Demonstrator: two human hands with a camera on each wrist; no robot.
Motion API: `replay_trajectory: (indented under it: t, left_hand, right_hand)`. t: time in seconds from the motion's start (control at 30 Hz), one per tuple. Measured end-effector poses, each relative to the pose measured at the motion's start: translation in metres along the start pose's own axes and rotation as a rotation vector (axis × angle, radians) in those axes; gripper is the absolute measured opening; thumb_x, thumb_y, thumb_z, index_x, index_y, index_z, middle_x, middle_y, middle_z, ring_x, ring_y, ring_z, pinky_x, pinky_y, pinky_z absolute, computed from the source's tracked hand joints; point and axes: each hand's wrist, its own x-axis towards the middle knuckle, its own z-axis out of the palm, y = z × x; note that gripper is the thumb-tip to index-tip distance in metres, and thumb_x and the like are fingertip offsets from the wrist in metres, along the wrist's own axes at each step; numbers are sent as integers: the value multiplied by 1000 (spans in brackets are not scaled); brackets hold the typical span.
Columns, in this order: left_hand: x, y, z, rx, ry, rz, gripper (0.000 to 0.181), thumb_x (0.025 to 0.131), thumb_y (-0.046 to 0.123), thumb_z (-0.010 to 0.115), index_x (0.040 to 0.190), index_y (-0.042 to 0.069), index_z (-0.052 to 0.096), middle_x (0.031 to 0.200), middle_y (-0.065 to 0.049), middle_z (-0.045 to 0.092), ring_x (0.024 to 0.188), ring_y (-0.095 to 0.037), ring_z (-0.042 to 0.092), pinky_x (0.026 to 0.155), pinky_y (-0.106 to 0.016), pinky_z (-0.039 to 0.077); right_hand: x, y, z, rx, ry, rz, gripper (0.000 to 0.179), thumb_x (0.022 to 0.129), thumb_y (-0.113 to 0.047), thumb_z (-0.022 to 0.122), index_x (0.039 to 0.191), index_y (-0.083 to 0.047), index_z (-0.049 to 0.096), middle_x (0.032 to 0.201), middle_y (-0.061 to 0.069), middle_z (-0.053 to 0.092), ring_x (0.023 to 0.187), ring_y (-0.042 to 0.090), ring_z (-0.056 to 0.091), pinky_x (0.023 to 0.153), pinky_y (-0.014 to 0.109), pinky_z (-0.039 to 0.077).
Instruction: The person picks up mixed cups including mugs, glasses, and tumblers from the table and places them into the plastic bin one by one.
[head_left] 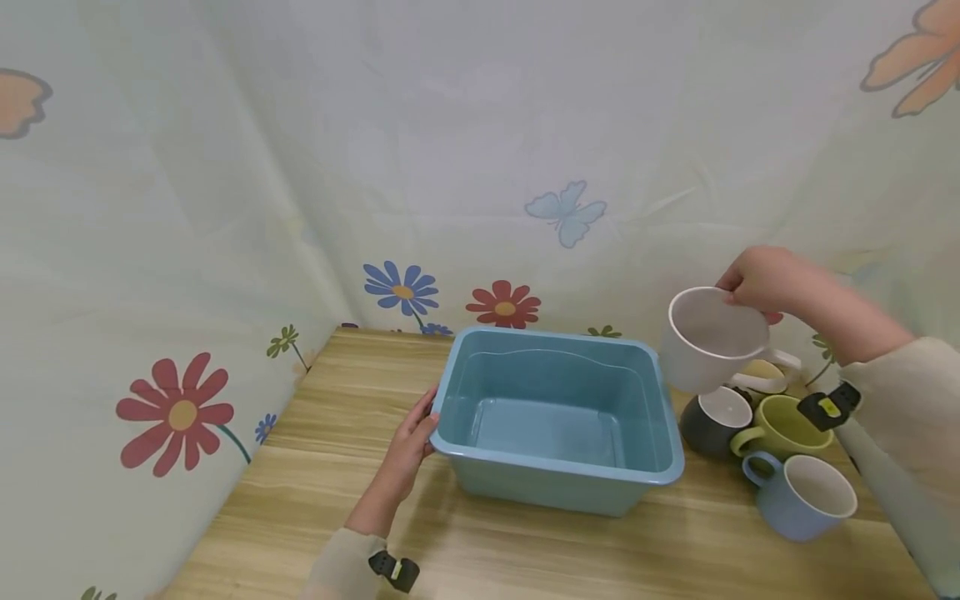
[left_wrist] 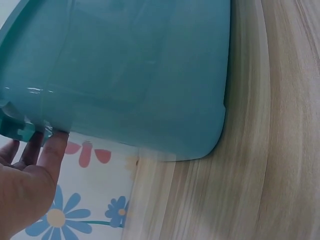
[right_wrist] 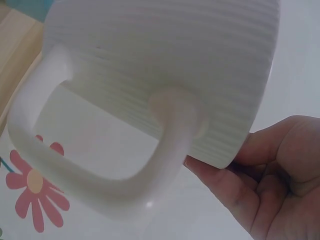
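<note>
My right hand [head_left: 768, 279] pinches the rim of a large white mug [head_left: 705, 350] and holds it up just right of a blue plastic basin [head_left: 555, 487]. The right wrist view shows the mug's ribbed side and its thick handle [right_wrist: 117, 187], with thumb and fingers on either side of the rim. With my left hand [head_left: 405, 450] I grip the basin's left rim; the left wrist view shows fingertips [left_wrist: 52, 145] under that rim. Below the raised mug stand a dark grey mug [head_left: 705, 429], a green mug [head_left: 787, 429] and a light blue mug [head_left: 802, 500].
A pale yellowish mug [head_left: 761, 375] is partly hidden behind the white one. Everything stands on a wood-grain table [head_left: 300, 467]. A pale curtain [head_left: 420, 150] with printed flowers and butterflies hangs behind and at the sides.
</note>
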Motion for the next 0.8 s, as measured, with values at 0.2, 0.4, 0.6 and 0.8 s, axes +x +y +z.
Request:
replay_trajectory:
  t: [0.2,0.4,0.6,0.8]
  left_hand:
    - [0,2,0,12,14,5,58,108,22,41,162,7,27,167,-23,29,144,-40,44,95,-25,52]
    - [2,3,0,13,28,-7,57,108,23,42,162,8,29,167,-23,30,141,-37,46,89,-20,51]
    - [2,0,0,4,28,-11,58,107,22,43,161,7,29,166,-23,31,141,-36,47,89,-21,50]
    - [3,-3,0,0,30,-6,57,107,21,43,161,7,30,165,-23,33,140,-37,47,90,-21,51]
  right_hand:
    - [11,-15,5,38,38,-21,19,92,-3,60,98,6,76,74,10,69,59,18,55,55,30,43]
    - [25,-31,19,115,78,-7,23,93,-3,62,107,10,74,91,26,73,69,27,60,59,32,49]
    - [42,-44,37,198,69,-38,27,94,-4,65,113,13,72,103,30,73,73,23,63,63,33,56]
    - [56,-63,49,198,19,-56,26,94,-8,65,114,7,74,108,26,75,76,23,66,65,34,59]
